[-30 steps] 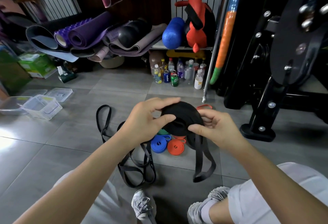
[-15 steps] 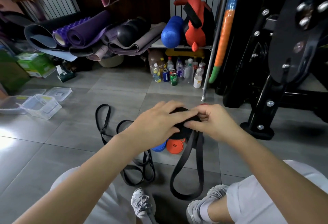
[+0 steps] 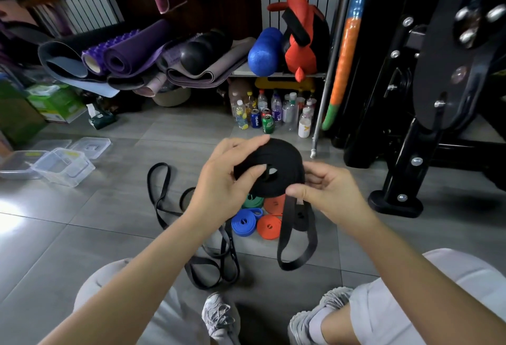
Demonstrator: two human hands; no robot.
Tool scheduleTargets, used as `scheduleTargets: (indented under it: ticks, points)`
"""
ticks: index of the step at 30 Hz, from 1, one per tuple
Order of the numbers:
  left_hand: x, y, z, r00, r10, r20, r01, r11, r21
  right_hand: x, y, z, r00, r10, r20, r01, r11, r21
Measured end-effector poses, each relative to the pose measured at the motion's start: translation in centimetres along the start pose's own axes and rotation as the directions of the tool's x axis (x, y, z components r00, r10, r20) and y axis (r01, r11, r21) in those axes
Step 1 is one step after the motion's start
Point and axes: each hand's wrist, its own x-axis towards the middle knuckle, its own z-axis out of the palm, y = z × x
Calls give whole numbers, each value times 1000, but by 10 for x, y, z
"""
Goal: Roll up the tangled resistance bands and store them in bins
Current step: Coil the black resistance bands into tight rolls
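Head view looks down past my forearms to both hands, raised over the grey tiled floor (image 3: 109, 208) between my knees. My left hand (image 3: 221, 180) grips the black band coil (image 3: 276, 164) – fingers curled over its upper rim, thumb pressed on the flat face beside the small centre hole. My right hand (image 3: 328, 194) pinches the coil's lower right edge between thumb and forefinger, just where the unrolled tail (image 3: 297, 257) leaves it. That tail hangs down as a long loop; whether its bottom touches the tiles I cannot tell from this angle. On the floor directly below the coil lies a cluster of rolled bands, close together: a blue roll (image 3: 243, 223), an orange roll (image 3: 269, 227) beside it, a second orange one behind, partly hidden by the coil, a green roll (image 3: 253, 201), and what looks like a dark roll (image 3: 301, 217) behind the hanging tail. To the left of these, loose black bands (image 3: 213, 262) sprawl in overlapping loops, reaching back toward my left knee. The clear plastic bins (image 3: 64, 166) sit well apart at the far left, one lid (image 3: 91, 147) lying flat just behind them. Further back stand drink bottles (image 3: 273, 112) and cans under a shelf, rolled mats (image 3: 131, 52) are heaped to their left, and a black machine frame (image 3: 410, 153) stands at the right.
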Motion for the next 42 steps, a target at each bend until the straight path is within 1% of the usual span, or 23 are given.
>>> scheduleTargets:
  ticks: [2, 3, 4, 5, 7, 9, 11, 13, 15, 17, 21, 23, 26, 28, 29, 30, 31, 32, 34, 36, 37, 39, 42]
  points:
    - [-3, 1, 7, 999, -44, -21, 43, 996, -78, 5, -2, 1, 999, -7, -53, 11, 998, 66]
    - [-4, 1, 9, 998, -56, -1, 56, 992, -114, 7, -3, 0, 998, -9, -68, 12, 999, 45]
    - [-4, -1, 9, 997, -59, 41, 63, 990, -123, 9, -5, -2, 998, -15, -65, 14, 1000, -21]
    - [-4, -4, 6, 995, -47, 93, 56, 995, -88, 11, -7, -5, 999, -18, -49, 13, 994, -108]
    - [-3, -7, -2, 981, 22, 192, -44, 993, 107, 15, -12, -11, 1000, 16, 0, -16, 960, -281]
    - [1, -5, -8, 943, 115, 313, -211, 933, 293, 20, -17, -12, 996, 68, 50, -41, 903, -427]
    - [5, 3, -8, 899, 101, 427, -299, 853, 428, 23, -21, -7, 992, 78, 100, -6, 819, -574]
    - [9, 6, -5, 879, 40, 475, -303, 815, 493, 25, -24, -1, 990, 68, 126, 28, 773, -633]
    - [11, 4, -6, 899, 22, 437, -228, 876, 425, 26, -25, 0, 991, 54, 119, 25, 817, -577]
    - [9, 1, -8, 935, 23, 353, -147, 933, 328, 24, -22, -4, 992, 70, 101, -13, 878, -478]
    - [6, -3, -10, 984, 20, 174, -63, 967, 245, 17, -11, -12, 989, 98, 109, -50, 924, -380]
    - [6, -2, -8, 995, -26, 93, 13, 990, 142, 16, -8, -13, 993, 73, 90, -43, 953, -300]
    - [-3, -3, 5, 987, -161, 6, 160, 978, -133, 18, -8, -10, 994, 63, 87, -48, 985, -163]
    - [-14, -6, 14, 971, -237, 21, 234, 937, -261, 18, -8, -10, 992, 79, 99, -62, 984, -170]
    - [-18, -8, 16, 966, -252, 54, 257, 930, -262, 17, -10, -10, 989, 89, 116, -63, 976, -209]
    - [-19, -9, 16, 963, -252, 99, 268, 937, -223, 17, -10, -11, 985, 100, 137, -61, 964, -258]
    - [-19, -9, 13, 960, -238, 150, 258, 956, -138, 17, -12, -11, 981, 114, 158, -60, 948, -313]
    - [-17, -9, 10, 955, -211, 211, 218, 976, -11, 17, -12, -11, 976, 135, 171, -62, 924, -376]
    - [-9, -4, 3, 929, -147, 340, 68, 970, 234, 18, -12, -9, 968, 158, 197, -31, 849, -528]
    - [-1, 4, 0, 880, -112, 461, -84, 920, 384, 21, -13, -4, 966, 149, 213, 16, 783, -622]
    - [2, 7, 0, 859, -101, 502, -144, 893, 427, 22, -14, -1, 966, 147, 213, 15, 788, -615]
    - [5, 8, -1, 851, -73, 521, -195, 875, 442, 23, -16, 1, 969, 153, 195, -28, 851, -525]
    - [1, 4, -6, 881, -19, 473, -175, 915, 363, 22, -11, -2, 974, 137, 182, -57, 921, -386]
